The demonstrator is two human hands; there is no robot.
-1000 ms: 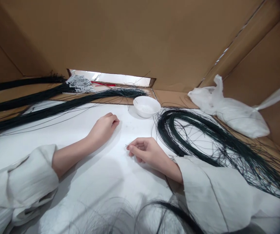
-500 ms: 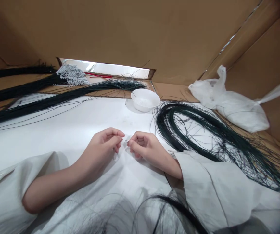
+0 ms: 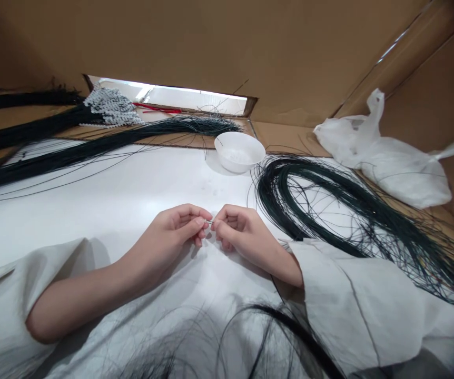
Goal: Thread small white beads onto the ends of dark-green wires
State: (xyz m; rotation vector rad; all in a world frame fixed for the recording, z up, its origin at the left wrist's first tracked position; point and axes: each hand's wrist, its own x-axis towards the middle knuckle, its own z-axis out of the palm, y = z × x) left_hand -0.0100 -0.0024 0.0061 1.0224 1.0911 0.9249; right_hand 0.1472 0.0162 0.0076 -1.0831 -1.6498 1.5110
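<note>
Low over the white tabletop, my left hand [image 3: 174, 231] and my right hand [image 3: 245, 231] face each other, fingertips almost meeting. Between them shows the end of a thin wire [image 3: 210, 222], pinched by my right thumb and fingers. My left thumb and forefinger are closed at the wire's tip; something tiny and pale may be in that pinch, but it is too small to name. Beyond my right hand lies a looped bundle of dark green wires [image 3: 274, 195]. A white bowl [image 3: 239, 152] stands past both hands, its contents unclear.
Dark wire bundles [image 3: 53, 163] lie along the left, one with many white connector-like ends [image 3: 110, 108]. Red strips [image 3: 158, 109] rest near a slot in the cardboard wall [image 3: 171, 42]. A white plastic bag [image 3: 401, 163] sits at the back right. Hair hangs in the foreground.
My hands have come closer together, and the wire end in my right hand now reaches my left fingertips. The view has shifted slightly.
</note>
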